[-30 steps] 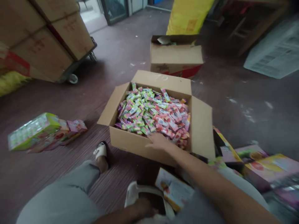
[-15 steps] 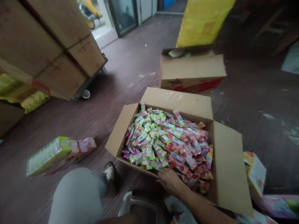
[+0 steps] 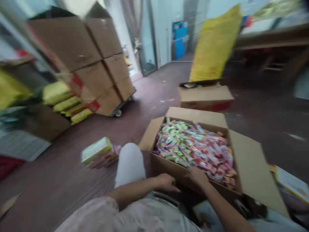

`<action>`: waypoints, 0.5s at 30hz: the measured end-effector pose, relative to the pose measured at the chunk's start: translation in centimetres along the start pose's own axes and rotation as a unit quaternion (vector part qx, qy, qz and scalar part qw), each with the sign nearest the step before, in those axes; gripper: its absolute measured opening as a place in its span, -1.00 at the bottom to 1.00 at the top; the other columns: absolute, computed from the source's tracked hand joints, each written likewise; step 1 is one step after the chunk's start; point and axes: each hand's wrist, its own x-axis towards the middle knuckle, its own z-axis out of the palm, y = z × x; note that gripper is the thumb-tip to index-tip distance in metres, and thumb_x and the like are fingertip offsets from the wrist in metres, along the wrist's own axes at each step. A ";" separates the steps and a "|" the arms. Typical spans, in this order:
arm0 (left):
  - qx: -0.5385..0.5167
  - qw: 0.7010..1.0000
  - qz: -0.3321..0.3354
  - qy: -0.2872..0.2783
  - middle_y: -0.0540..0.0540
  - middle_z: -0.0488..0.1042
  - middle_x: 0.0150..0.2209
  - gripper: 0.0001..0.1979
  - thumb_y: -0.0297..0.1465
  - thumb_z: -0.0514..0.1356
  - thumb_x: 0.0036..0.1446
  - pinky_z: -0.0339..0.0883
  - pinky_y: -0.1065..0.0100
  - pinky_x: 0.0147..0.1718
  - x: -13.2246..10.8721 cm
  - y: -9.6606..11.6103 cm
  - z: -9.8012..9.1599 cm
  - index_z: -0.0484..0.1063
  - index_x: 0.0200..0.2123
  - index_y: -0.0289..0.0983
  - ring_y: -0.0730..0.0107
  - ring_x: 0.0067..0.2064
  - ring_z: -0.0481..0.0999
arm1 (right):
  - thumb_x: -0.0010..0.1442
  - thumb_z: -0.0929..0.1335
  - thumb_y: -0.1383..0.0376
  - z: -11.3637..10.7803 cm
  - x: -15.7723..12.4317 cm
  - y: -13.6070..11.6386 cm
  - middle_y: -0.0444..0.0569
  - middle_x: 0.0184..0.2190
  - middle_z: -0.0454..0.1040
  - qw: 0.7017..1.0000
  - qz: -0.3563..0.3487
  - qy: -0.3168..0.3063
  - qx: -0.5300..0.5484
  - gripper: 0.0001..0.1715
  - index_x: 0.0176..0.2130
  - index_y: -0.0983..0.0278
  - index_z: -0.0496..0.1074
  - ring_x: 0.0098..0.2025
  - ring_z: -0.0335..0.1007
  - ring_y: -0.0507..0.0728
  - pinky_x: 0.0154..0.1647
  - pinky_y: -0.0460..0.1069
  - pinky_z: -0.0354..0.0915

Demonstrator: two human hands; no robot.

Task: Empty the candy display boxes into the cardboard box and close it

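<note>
An open cardboard box (image 3: 251,167) on the floor in front of me is filled with several small pink and green sachets (image 3: 195,148). My right hand (image 3: 196,175) rests on the box's near edge with its fingers curled over the nearest sachets. My left hand (image 3: 166,182) hovers just below that edge, fingers bent together, beside my raised knee (image 3: 129,161). The picture is blurred, so what either hand holds is unclear.
A green and pink carton (image 3: 98,151) lies on the floor at my left. A second cardboard box (image 3: 205,96) stands behind the open one, with a yellow sack (image 3: 214,45) past it. Stacked boxes on a trolley (image 3: 101,61) stand far left. Printed cartons (image 3: 291,182) lie at right.
The view has swung upward and back, showing more of the room. My left hand came up from below to the box's near edge. My right hand stays at that edge.
</note>
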 end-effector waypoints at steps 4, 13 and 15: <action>-0.072 0.956 0.100 0.267 -0.18 0.57 0.01 -0.48 -0.05 0.36 0.07 0.37 0.24 0.05 -6.8 -2.4 -7.0 0.52 0.02 -0.21 0.13 0.05 0.52 | 0.30 0.29 0.22 0.1 0.0 0.2 0.22 -0.01 0.59 0.999 0.036 0.024 0.003 -0.63 -0.02 0.31 0.56 0.05 0.54 0.34 -0.06 0.09 0.40; 0.012 0.805 -0.368 0.465 -0.54 0.04 0.41 0.01 -0.42 0.42 -0.08 0.15 -0.03 0.29 -20.0 -28.1 -15.3 0.07 0.41 -0.42 -0.25 0.39 0.15 | 0.03 0.33 -0.02 3.4 3.4 3.5 0.13 -0.10 0.64 0.992 0.016 0.082 0.096 -0.50 -0.16 0.20 0.61 -0.02 0.58 0.40 0.02 0.16 0.43; 0.060 0.825 -0.432 0.358 -0.58 -0.13 0.45 0.13 -0.44 0.45 -0.14 0.11 -0.10 0.30 -20.2 -33.4 -15.5 -0.04 0.45 -0.40 -0.35 0.44 -0.01 | 0.02 0.31 -0.04 3.8 3.7 3.9 0.08 -0.15 0.66 0.992 0.033 0.066 0.098 -0.52 -0.21 0.14 0.62 -0.06 0.59 0.40 -0.03 0.17 0.45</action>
